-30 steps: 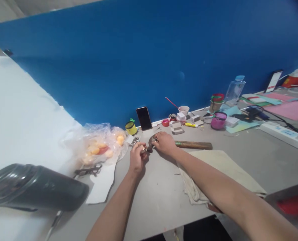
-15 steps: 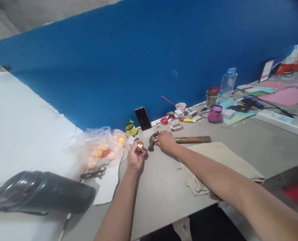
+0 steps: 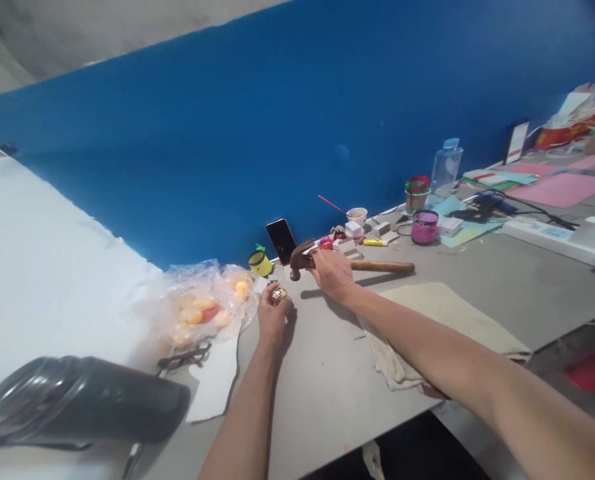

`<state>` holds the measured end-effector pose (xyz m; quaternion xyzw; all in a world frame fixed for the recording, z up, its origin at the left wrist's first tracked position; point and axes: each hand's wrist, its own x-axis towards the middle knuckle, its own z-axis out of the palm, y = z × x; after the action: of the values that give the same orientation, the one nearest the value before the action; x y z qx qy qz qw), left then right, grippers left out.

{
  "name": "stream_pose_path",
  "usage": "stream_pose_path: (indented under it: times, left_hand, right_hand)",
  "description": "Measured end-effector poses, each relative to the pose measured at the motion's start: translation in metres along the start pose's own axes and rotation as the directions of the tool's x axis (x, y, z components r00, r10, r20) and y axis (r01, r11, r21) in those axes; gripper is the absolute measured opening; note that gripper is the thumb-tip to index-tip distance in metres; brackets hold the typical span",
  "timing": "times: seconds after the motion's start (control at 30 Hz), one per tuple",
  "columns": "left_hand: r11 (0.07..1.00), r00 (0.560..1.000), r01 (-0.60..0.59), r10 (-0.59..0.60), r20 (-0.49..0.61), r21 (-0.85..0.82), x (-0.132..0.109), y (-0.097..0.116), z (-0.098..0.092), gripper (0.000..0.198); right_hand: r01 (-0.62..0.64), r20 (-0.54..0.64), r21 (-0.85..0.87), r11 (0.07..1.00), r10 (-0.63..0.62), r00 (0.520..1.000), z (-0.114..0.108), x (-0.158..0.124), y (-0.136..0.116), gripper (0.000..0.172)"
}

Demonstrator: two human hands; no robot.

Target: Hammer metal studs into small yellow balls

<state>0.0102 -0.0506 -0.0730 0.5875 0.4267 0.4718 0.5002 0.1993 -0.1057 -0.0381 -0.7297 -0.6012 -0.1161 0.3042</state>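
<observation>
My right hand [image 3: 333, 273] is closed around a claw hammer [image 3: 377, 266], gripping it just behind the metal head. The hammer hangs slightly above the table, its shadow below it, with the wooden handle pointing right. In my left hand [image 3: 272, 317], resting near the table, the fingers curl around a small shiny round piece [image 3: 279, 294] with a gold and white look; its kind is too small to make out. The hammer head is above and to the right of that piece, apart from it.
A phone [image 3: 280, 241] leans on the blue wall. Left are a yellow mesh cup [image 3: 260, 263], a plastic bag [image 3: 197, 310] of orange items, glasses [image 3: 185, 357] and a dark bottle [image 3: 92, 400]. A folded cloth [image 3: 442, 313] lies right; a power strip [image 3: 552, 238] sits beyond.
My right hand has taken the hammer up off the table. My left hand has turned slightly, still with the shiny piece in it. The view has shifted a little.
</observation>
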Motion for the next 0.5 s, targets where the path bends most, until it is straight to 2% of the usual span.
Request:
stream_pose_path:
  times: [0.1, 0.27, 0.4, 0.5]
  left_hand:
    - [0.998, 0.998, -0.041, 0.038, 0.045, 0.054, -0.0026, -0.001, 0.0028, 0.049]
    - [0.983, 0.994, -0.081, 0.068, 0.081, 0.165, -0.004, -0.0013, 0.0037, 0.039]
    - [0.976, 0.997, -0.07, 0.065, 0.029, 0.205, -0.0011, -0.0036, 0.0007, 0.042]
    - [0.974, 0.998, -0.069, 0.066, 0.023, 0.216, 0.0, -0.0042, 0.0, 0.04]
  right_hand:
    - [0.076, -0.07, 0.01, 0.997, -0.075, 0.995, 0.0018, -0.0023, -0.0017, 0.033]
    - [0.236, -0.068, 0.021, 0.972, -0.234, 0.97, 0.0061, -0.0067, -0.0078, 0.032]
    - [0.229, -0.145, 0.003, 0.973, -0.227, 0.963, 0.006, -0.0058, -0.0063, 0.033]
    - [0.249, -0.14, -0.001, 0.968, -0.247, 0.959, 0.0077, -0.0062, -0.0065, 0.029]
